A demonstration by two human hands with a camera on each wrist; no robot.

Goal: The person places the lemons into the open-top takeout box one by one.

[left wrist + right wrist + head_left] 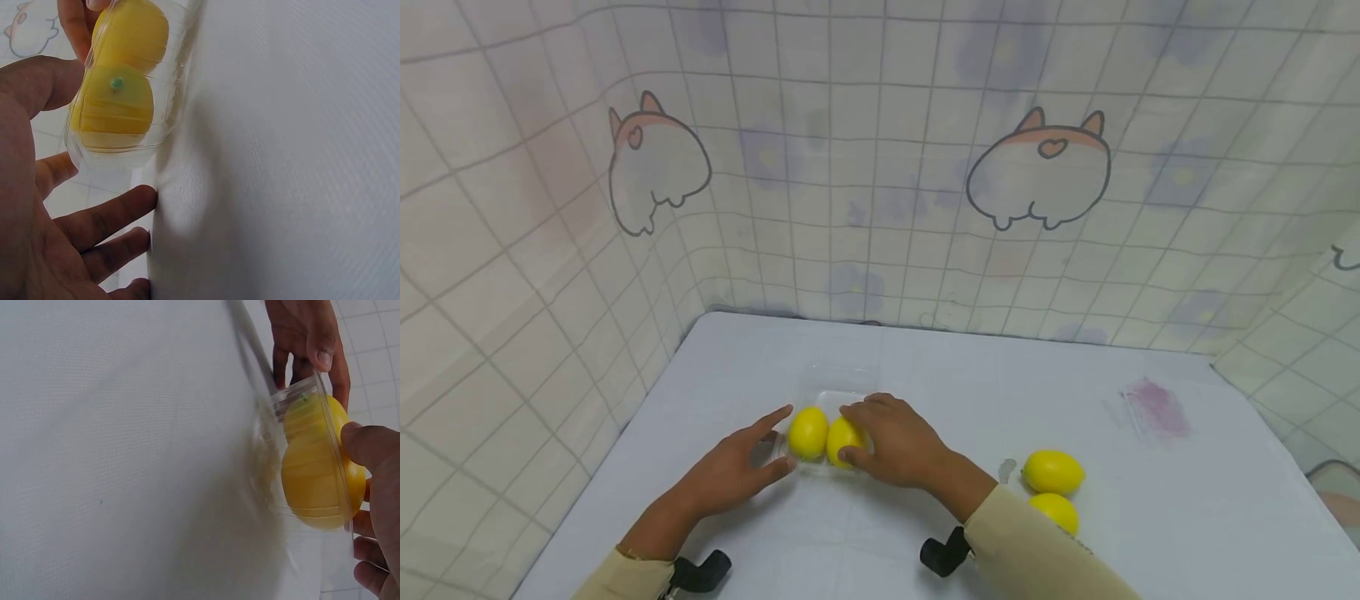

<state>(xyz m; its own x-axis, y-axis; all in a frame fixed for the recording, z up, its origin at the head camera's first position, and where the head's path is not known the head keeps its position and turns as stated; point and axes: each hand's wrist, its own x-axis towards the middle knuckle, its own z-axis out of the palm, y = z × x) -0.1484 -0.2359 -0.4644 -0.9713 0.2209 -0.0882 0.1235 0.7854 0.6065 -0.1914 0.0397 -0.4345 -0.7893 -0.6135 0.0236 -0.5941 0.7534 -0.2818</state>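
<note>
One lemon (842, 437) between right-hand fingers (867, 410)

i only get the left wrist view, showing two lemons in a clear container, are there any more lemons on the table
Observer: Yes, the head view shows two loose lemons on the table, to the right of the clear container.
Operator: what is the right hand doing, i just see a bit of it at the top
Observer: From the head view, the right hand holds the right-hand lemon of the pair, thumb at its near side.
Operator: anything else out on the far right
Observer: A pinkish patch on the table, farther from the person than the loose lemons.
</note>
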